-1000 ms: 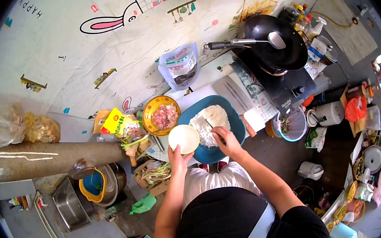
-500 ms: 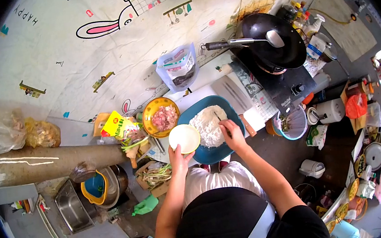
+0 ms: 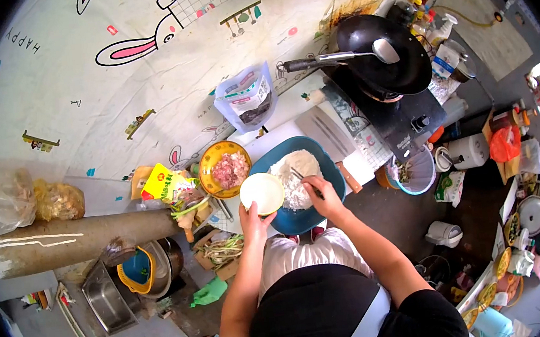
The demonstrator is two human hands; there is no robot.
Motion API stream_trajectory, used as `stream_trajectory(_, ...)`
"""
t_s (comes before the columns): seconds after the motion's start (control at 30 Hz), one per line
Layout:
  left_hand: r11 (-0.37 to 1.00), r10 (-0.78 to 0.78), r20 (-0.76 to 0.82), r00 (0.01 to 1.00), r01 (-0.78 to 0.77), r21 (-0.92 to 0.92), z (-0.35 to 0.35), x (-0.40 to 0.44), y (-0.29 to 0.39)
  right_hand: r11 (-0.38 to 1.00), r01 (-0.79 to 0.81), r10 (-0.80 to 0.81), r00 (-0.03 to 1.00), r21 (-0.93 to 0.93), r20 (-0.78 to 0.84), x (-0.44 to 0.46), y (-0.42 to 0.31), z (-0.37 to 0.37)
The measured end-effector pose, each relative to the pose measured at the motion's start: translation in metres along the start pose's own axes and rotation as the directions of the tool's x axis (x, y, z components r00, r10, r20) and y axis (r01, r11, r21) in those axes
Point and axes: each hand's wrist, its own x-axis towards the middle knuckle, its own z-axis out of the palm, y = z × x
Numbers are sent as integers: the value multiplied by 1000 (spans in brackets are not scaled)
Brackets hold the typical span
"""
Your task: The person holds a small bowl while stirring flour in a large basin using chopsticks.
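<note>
My left hand (image 3: 255, 220) grips a small pale bowl (image 3: 261, 194) by its side, over the left edge of a blue basin (image 3: 329, 157). What the bowl holds, if anything, I cannot make out. White flour (image 3: 298, 195) lies heaped in the basin. My right hand (image 3: 326, 197) is closed around chopsticks (image 3: 297, 173), their thin tips in the flour. Left of the basin stands a yellow-orange bowl (image 3: 206, 168) with minced meat (image 3: 230, 170) in it.
A knife with a wooden handle (image 3: 350, 177) lies right of the basin, its blade on the counter. Behind stands a plastic pouch (image 3: 247, 99). A wok (image 3: 403, 71) with a spatula (image 3: 386, 51) sits on the stove (image 3: 409, 129). A yellow packet (image 3: 162, 184) is at left.
My right hand and the chopsticks have shifted left through the flour. The small bowl stays held over the basin's left edge. The whole view has turned slightly.
</note>
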Motion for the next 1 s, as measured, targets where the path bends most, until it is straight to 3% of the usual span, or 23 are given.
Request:
stream_trajectory(0.1,1000,0,8,1000,0,2,-1,4,0,995,61,-68,993,-75,-95,2,0,-14)
stream_trajectory(0.23,998,3,-4,1000,-2,62,6,10,-1,986,81,-88,995,-145,-41,-6,-1,-5)
stream_trajectory(0.47,998,14,14,1000,-15,64,13,18,-5,997,46,-52,994,60,99,-14,1,11)
stream_trajectory(0.67,998,9,0,1000,-9,68,20,22,-6,999,18,-21,994,-36,-109,-4,8,-19)
stream_trajectory(0.83,998,9,-35,999,-7,56,27,30,-9,1000,-21,20,999,-22,-37,-17,1,-28)
stream_trajectory(1.0,992,69,-48,996,-64,108,38,34,-12,998,-64,65,993,13,-103,-25,3,-33)
